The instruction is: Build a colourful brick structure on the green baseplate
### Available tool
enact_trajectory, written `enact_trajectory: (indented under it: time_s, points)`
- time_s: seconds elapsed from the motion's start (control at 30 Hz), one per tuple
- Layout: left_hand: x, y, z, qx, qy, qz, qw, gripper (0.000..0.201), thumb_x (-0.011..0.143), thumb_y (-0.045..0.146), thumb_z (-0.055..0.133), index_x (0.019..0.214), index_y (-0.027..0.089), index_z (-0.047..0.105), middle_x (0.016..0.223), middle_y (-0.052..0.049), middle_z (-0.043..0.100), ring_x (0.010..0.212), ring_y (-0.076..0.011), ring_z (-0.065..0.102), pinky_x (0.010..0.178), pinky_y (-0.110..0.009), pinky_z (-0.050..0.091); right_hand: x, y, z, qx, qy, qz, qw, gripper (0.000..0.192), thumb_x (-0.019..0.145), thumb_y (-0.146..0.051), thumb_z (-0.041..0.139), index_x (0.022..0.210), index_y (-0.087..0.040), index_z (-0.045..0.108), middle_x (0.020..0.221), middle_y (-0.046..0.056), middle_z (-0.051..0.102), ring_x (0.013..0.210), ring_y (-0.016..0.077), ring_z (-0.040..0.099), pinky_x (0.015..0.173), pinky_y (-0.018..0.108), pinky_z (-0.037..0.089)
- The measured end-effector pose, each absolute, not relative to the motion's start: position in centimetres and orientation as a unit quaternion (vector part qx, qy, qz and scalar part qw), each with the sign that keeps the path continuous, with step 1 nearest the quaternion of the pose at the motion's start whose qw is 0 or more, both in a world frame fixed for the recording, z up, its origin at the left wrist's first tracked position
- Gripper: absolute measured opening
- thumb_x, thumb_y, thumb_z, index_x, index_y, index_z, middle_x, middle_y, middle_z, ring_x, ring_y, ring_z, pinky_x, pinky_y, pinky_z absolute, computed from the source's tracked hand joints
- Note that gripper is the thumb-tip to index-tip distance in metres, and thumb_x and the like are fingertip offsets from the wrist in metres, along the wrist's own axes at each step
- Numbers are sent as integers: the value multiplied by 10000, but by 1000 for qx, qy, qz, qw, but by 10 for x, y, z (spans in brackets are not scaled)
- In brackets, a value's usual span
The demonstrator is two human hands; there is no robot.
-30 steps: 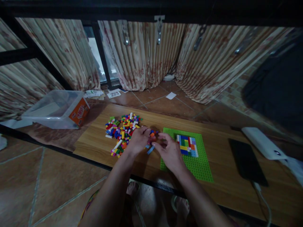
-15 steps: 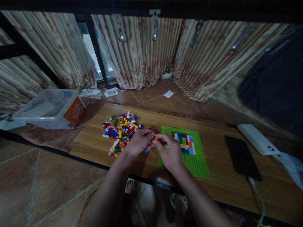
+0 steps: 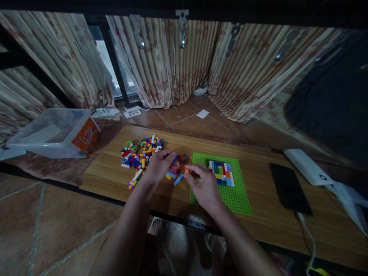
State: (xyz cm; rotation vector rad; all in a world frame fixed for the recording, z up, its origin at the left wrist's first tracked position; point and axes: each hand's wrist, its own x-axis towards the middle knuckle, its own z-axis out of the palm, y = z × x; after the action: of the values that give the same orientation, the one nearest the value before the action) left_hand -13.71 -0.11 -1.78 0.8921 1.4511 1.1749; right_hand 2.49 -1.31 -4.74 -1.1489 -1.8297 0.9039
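A pile of small coloured bricks [image 3: 138,153] lies on the wooden table [image 3: 115,168]. My left hand [image 3: 159,165] rests at the pile's right edge, fingers curled over a few loose bricks. My right hand [image 3: 202,186] pinches a small orange brick [image 3: 187,170] between thumb and fingertip, just left of the green baseplate [image 3: 230,195]. A patch of several coloured bricks [image 3: 220,173] is built on the far part of the baseplate. A light blue brick [image 3: 178,179] lies on the table between my hands.
A clear plastic tub with an orange label [image 3: 54,132] lies at the table's left end. A black phone [image 3: 289,188] with a cable and a white power bank [image 3: 307,166] lie to the right. Curtains hang behind. My bare feet show under the table.
My hands, joined over a brick, have parted. The right hand now holds the orange brick alone; the left has gone back to the pile's edge. The view drifted slightly.
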Motion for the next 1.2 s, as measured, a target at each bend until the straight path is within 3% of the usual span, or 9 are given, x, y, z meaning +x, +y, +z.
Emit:
enact_trajectory:
  time_s: [0.2,0.37,0.73,1.03,1.2]
  points:
    - [-138,0,-19,378,595,506,497,317,686,408,739,761,121,630,587,-4,635,504,-101,571,521,-215,466,24,-14,-55,-489,-766,305,286,250,824,-181,593,1062,-211,661,948,52,651,794,170,619,782,326,494]
    - [-139,1,-24,396,589,498,498,304,627,348,762,796,122,650,624,5,643,533,-95,563,528,-207,451,16,-14,-55,-507,-796,251,216,202,824,-143,588,1008,-196,652,975,61,653,841,179,615,811,315,471]
    - [-142,0,-29,474,568,454,496,178,640,191,684,806,129,690,741,-17,682,632,-114,591,589,-219,473,14,-15,-58,-475,-801,262,252,136,818,-102,543,855,-204,624,879,32,620,750,150,578,716,278,450]
    - [-142,-3,-27,528,572,421,466,133,682,191,659,793,127,691,664,5,628,582,-101,563,562,-210,462,22,-18,-53,-468,-794,281,267,145,805,-105,567,870,-216,631,879,16,603,791,153,585,745,286,461]
    - [-142,-3,-30,555,572,412,441,130,698,196,643,794,141,713,727,-6,658,642,-112,582,603,-212,463,35,-20,-48,-458,-800,277,271,130,833,-165,572,924,-218,646,903,29,619,827,169,595,763,304,468]
